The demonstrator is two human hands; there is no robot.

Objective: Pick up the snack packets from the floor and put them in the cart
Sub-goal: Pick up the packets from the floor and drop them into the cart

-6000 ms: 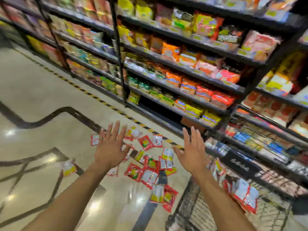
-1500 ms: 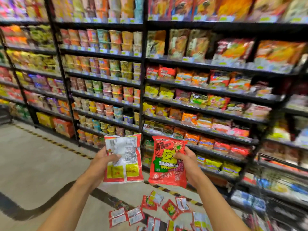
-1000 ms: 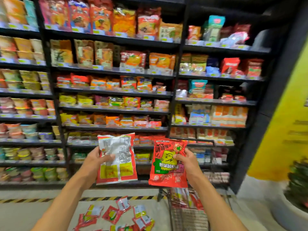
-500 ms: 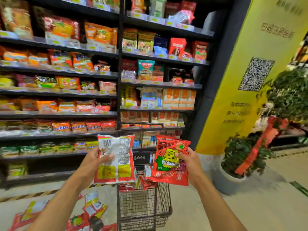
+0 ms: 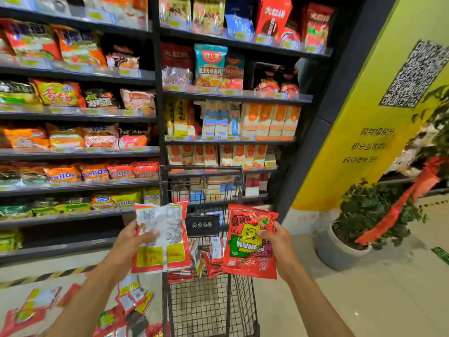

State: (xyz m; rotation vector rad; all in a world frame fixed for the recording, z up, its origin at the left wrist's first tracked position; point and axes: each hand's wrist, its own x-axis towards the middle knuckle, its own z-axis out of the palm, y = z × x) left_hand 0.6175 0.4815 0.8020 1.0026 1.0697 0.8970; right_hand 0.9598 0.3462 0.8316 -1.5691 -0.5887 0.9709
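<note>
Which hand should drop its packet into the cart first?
Right, probably. The right hand holds its red packet over the cart basket; the left hand's packet hangs mostly outside the cart's left edge.

The packet (image 5: 162, 239) gripped by the left hand (image 5: 128, 242) is seen from its back: white with fine black print, red-edged, with two yellow panels low down. The packet (image 5: 250, 242) gripped by the right hand (image 5: 279, 242) is red, marked with a yellow figure, a green block and dark lettering. The cart (image 5: 206, 283) is of black wire mesh. A black-and-yellow striped line (image 5: 46, 276) is noted on the pale floor at near left. The wall (image 5: 379, 122) at right is yellow, bearing a black-and-white square code.
</note>
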